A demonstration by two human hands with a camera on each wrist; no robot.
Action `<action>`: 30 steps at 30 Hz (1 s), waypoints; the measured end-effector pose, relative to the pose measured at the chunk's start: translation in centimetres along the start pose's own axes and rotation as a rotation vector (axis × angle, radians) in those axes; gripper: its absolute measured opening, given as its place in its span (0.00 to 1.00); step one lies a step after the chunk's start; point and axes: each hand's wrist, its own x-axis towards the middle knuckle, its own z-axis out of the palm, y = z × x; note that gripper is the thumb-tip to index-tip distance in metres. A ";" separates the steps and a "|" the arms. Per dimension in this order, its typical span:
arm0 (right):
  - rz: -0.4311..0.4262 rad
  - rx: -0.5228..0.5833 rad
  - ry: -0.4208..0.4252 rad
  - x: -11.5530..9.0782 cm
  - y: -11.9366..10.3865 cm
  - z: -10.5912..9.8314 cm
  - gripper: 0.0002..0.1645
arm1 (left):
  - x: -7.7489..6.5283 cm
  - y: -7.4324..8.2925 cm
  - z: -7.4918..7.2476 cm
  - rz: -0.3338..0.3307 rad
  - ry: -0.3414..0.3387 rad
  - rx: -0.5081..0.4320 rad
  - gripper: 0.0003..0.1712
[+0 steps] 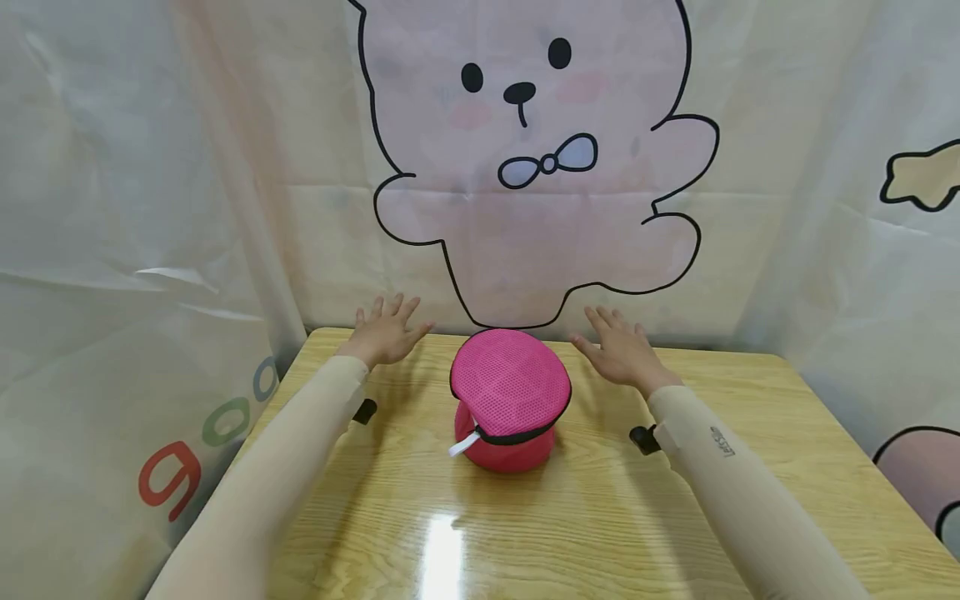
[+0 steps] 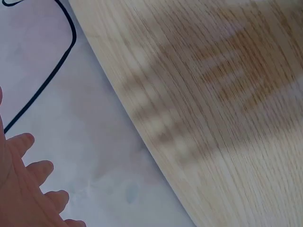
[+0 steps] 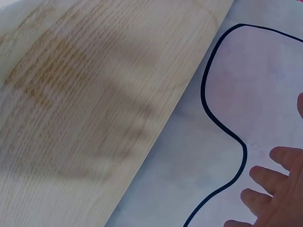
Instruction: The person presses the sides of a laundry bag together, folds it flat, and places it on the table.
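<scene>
Left hand [image 1: 384,335] and right hand [image 1: 622,354] are spread, holding nothing. Glossy, pale wood-grain tabletop [image 1: 570,533] fills the lower frame. At frame centre, between the hands, sits a rounded, black-edged pink mesh bag [image 1: 510,379]; looking soft, it would probably suit even, gentle palm pressure from both sides. Behind hangs a creased, bear-printed cloth curtain [image 1: 315,208].

1. The pale-sleeved left arm [image 1: 277,475] stretches forward, angling inward.
2. The left hand [image 1: 383,336] shows its back, fingers [image 2: 40,171] spread and straight, thumb [image 1: 420,332] pointing inward.
3. The right arm [image 1: 750,492], sleeved alike, mirrors this reach.
4. The right hand [image 1: 624,353] also fans its fingers, thumb inward.
</scene>
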 end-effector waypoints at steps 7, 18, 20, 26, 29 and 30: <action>-0.020 0.003 0.007 -0.2 -0.1 0.2 0.48 | -0.1 0.1 0.3 0.044 -0.010 0.048 0.45; -0.066 0.000 0.025 -0.7 -0.6 0.1 0.47 | -0.8 0.5 0.0 0.111 0.005 0.081 0.45; -0.077 -0.001 0.030 -0.9 -0.8 0.0 0.47 | -1.0 0.6 -0.1 0.125 0.005 0.084 0.45; -0.106 -0.013 0.036 -1.3 -1.2 -0.3 0.46 | -1.6 1.0 -0.4 0.170 0.005 0.099 0.44; -0.113 -0.016 0.031 -1.5 -1.3 -0.5 0.46 | -2.1 1.3 -0.6 0.186 0.004 0.108 0.44; -0.118 -0.016 0.031 -1.6 -1.3 -0.5 0.46 | -2.2 1.4 -0.7 0.191 0.002 0.111 0.44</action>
